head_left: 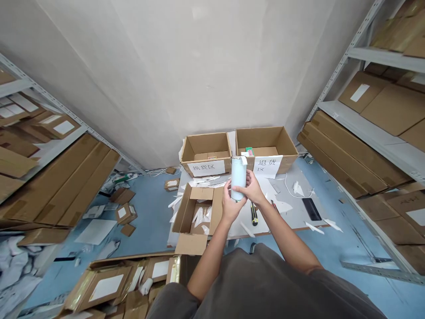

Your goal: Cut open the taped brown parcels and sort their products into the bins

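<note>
A light blue tumbler (238,175) with a small white tag at its top is held upright above the table. My left hand (229,204) wraps its lower left side. On the right side my right hand (253,189) grips it, with the thumb across the front. Below and to the left stands an open cardboard box (182,212) with crumpled white paper inside. A yellow and black box cutter (254,215) lies on the table under my right forearm. Behind the tumbler are two open cardboard boxes with handwritten signs, the left one (190,155) and the right one (288,148).
White paper scraps and a black phone (311,209) lie on the table (292,221). Shelves with cartons flank both sides, the left shelf (49,153) and the right shelf (361,128). A large carton (133,259) full of parcels stands at front left. Small boxes (126,213) lie on the blue floor.
</note>
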`<state>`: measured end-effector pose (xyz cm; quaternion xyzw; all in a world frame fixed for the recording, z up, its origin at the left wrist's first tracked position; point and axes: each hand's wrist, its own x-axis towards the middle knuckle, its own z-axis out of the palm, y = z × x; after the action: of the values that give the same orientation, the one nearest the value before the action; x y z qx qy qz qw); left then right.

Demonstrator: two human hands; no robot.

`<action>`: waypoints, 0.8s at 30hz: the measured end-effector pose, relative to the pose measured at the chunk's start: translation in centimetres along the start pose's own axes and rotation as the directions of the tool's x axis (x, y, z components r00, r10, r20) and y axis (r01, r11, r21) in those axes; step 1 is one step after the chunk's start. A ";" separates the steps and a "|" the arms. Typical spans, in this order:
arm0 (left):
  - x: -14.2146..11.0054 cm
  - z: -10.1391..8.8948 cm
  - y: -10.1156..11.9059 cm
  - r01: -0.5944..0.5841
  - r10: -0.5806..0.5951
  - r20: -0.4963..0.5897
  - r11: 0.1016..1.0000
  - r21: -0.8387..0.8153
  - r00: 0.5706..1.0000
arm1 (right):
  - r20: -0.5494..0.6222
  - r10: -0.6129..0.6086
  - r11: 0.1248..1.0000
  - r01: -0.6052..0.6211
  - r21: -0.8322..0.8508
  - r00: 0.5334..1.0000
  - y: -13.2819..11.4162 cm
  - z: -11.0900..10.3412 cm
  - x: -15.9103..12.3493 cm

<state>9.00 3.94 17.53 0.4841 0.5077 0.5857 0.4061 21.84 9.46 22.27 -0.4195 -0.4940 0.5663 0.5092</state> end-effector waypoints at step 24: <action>1.0 -3.2 -3.9 0.115 -0.107 0.252 0.993 -0.015 0.962 | -0.071 0.022 0.990 -0.031 -0.135 0.997 1.2 0.5 1.0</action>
<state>5.66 4.83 13.78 0.5190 0.4701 0.5034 0.5062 21.05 10.36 21.21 -0.4792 -0.5079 0.5231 0.4887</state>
